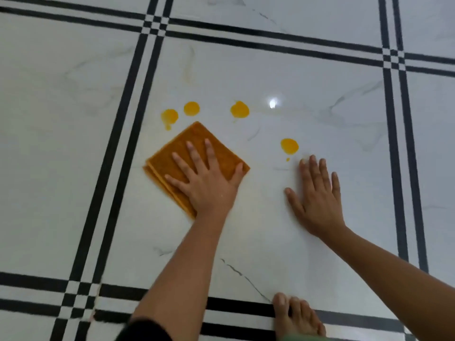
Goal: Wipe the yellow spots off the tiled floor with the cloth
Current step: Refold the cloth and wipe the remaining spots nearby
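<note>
A folded orange-brown cloth (181, 153) lies flat on the white marble-look tiled floor (270, 230). My left hand (205, 179) presses on it with fingers straight and spread. Several yellow spots sit on the tile beyond the cloth: one (169, 116) just past the cloth's far corner, one (191, 108) beside it, one (239, 109) further right, and one (289, 145) with a small drip below it. My right hand (316, 196) rests flat on the bare tile, fingertips just short of that rightmost spot, holding nothing.
Black double stripes (128, 124) border the tile on all sides. My bare foot (294, 316) stands on the near stripe at the bottom. A faint yellowish smear (188, 70) marks the tile further away. A light reflection (272, 103) glints near the spots.
</note>
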Tool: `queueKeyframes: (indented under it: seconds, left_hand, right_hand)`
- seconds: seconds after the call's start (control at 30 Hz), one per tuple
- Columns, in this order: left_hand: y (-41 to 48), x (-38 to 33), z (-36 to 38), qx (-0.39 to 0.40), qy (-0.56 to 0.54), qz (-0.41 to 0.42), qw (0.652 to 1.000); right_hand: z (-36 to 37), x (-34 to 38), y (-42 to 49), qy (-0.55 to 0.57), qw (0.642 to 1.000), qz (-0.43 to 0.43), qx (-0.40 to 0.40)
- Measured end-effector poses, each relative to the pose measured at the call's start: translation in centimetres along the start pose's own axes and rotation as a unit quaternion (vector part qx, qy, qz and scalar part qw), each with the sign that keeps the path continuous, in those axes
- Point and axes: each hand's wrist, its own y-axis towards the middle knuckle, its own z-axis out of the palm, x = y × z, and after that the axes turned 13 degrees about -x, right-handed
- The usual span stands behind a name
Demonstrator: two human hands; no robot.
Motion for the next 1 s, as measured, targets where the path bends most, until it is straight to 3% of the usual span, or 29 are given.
queueKeyframes:
  seconds: [0.03, 0.13, 0.23, 0.37, 0.53, 0.63, 0.73, 0.9, 0.97, 1.0]
  left_hand:
    - [-1.4, -0.5, -0.5, 0.004, -0.017, -0.002, 1.000]
    - [-7.8, -0.7, -2.0, 0.066, -0.016, 0.100, 0.993]
    - [-3.2, -0.4, -0.8, 0.028, 0.011, 0.152, 0.988]
    - [2.9, -0.6, 0.0, 0.036, 0.020, 0.084, 0.996]
    - [2.2, 3.4, -2.3, -0.012, -0.136, 0.051, 0.989]
    - [4.0, 7.7, -2.9, -0.054, -0.105, 0.017, 0.993]
    - [5.9, 10.7, -2.7, -0.062, -0.072, 0.021, 0.995]
    - [9.7, 13.4, -2.8, -0.077, -0.063, -0.046, 0.994]
    - [10.5, 13.9, -2.4, -0.070, -0.040, -0.028, 0.996]
    - [10.7, 13.9, -2.2, -0.061, -0.030, -0.015, 0.998]
  right_hand:
    - [-0.1, -0.1, 0.2, -0.002, 1.000, -0.004, 0.000]
    - [-0.1, -0.3, 0.8, -0.001, 1.000, -0.015, -0.007]
    - [0.2, -0.3, 0.8, 0.003, 1.000, -0.010, -0.013]
    - [0.1, -0.2, 0.5, 0.014, 0.999, -0.027, -0.017]
    - [-1.1, 5.7, 3.8, 0.112, 0.985, -0.105, -0.074]
    - [-0.3, 12.1, 5.6, 0.147, 0.971, -0.185, -0.042]
    - [1.4, 16.9, 8.7, 0.094, 0.964, -0.246, 0.036]
    - [3.3, 22.4, 13.4, 0.055, 0.929, -0.364, 0.043]
    - [3.5, 23.5, 16.4, 0.060, 0.932, -0.356, 0.029]
    - [3.4, 23.0, 18.3, 0.058, 0.948, -0.313, 0.020]
